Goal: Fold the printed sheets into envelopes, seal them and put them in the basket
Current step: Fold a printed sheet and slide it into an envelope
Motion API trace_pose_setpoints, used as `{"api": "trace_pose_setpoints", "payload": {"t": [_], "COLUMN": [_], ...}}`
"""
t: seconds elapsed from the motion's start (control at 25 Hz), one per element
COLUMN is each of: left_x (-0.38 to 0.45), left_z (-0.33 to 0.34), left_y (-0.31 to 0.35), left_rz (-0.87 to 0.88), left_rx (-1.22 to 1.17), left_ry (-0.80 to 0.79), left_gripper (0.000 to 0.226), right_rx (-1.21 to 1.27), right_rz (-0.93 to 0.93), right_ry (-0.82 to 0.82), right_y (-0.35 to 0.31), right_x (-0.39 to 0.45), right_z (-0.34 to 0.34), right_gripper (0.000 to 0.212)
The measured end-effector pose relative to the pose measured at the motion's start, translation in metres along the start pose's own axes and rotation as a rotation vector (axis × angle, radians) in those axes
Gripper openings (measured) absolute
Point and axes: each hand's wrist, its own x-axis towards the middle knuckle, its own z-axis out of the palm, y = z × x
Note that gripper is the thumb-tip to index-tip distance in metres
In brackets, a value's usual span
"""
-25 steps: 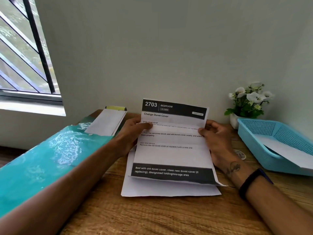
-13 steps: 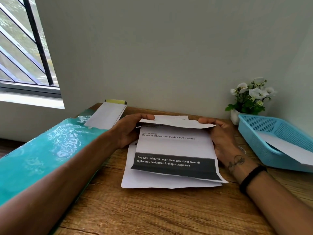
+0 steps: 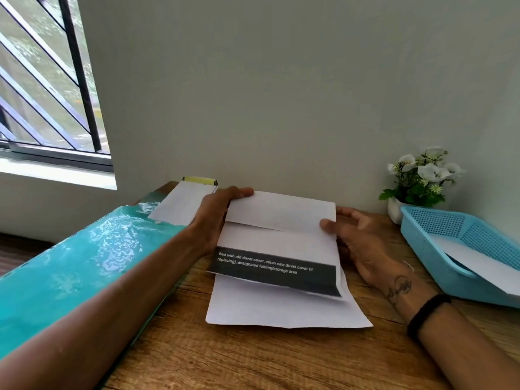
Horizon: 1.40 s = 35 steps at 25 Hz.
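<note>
- The printed sheet (image 3: 277, 243) is held just above the wooden bench (image 3: 253, 358), near its middle, with the top part folded down toward the person so the blank back faces up.
- Below the folded flap, a white strip and a dark band with white lettering remain visible; the sheet's near edge is lifted slightly off the paper under it.
- The left hand (image 3: 218, 218) grips the sheet's left edge at the fold, thumb on top of the flap and fingers curled behind it.
- The right hand (image 3: 357, 240) holds the right edge, thumb pressed on the flap's near corner and fingers spread behind the paper.
- The two hands are apart, one on each side of the sheet, both clamped on it.
- A blank white sheet (image 3: 281, 311) lies flat on the bench directly beneath, sticking out toward the person.
- The light blue basket (image 3: 439, 237) sits at the right end of the bench, well apart from the held sheet, with white paper (image 3: 478, 260) lying inside it.
- A small pot of white flowers (image 3: 419, 181) stands against the wall just behind the basket.
- A teal plastic folder (image 3: 70, 266) lies along the left side, with a white envelope (image 3: 180, 206) resting at its far end.
- A black band (image 3: 427, 308) circles the right wrist.
</note>
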Motion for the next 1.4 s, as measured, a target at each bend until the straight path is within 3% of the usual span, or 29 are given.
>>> {"api": "trace_pose_setpoints", "payload": {"t": [0.16, 0.36, 0.52, 0.68, 0.8, 1.0, 1.12, 1.2, 1.28, 1.4], "left_x": [0.007, 0.001, 0.000, -0.001, -0.002, -0.006, -0.012, -0.010, -0.007, -0.003], "left_z": [-0.002, 0.000, -0.002, -0.001, 0.001, -0.003, -0.001, 0.000, 0.000, -0.003], "left_y": [-0.001, -0.005, -0.003, -0.003, -0.002, 0.005, 0.008, 0.008, 0.007, 0.007], "left_rz": [0.048, -0.082, -0.021, -0.105, -0.154, -0.216, -0.184, -0.174, -0.154, -0.117], "left_rx": [0.072, 0.139, 0.183, 0.139, 0.022, -0.127, -0.085, -0.040, -0.033, -0.021], "left_ry": [-0.051, -0.052, -0.029, 0.005, 0.017, -0.102, -0.117, -0.118, -0.099, -0.062], "left_gripper": [0.059, 0.027, 0.023, 0.015, 0.016, 0.041, 0.028, 0.035, 0.040, 0.037], "right_rx": [-0.006, 0.041, -0.012, -0.059, -0.118, -0.174, -0.237, -0.182, 0.064, 0.201], "right_rz": [-0.048, -0.107, -0.155, -0.211, -0.277, -0.371, -0.421, -0.365, -0.169, 0.004], "right_ry": [0.055, 0.057, 0.038, 0.078, 0.099, 0.096, 0.116, 0.174, 0.221, 0.121], "right_y": [-0.003, -0.008, -0.011, -0.007, -0.006, -0.008, -0.010, -0.011, -0.016, -0.022], "right_x": [-0.002, -0.002, -0.006, -0.004, -0.004, -0.007, -0.008, -0.006, -0.004, -0.004], "right_z": [-0.002, -0.002, 0.000, -0.001, 0.000, 0.001, 0.002, 0.002, 0.002, -0.004], "right_gripper": [0.038, 0.033, 0.034, 0.028, 0.023, 0.023, 0.033, 0.034, 0.024, 0.032]}}
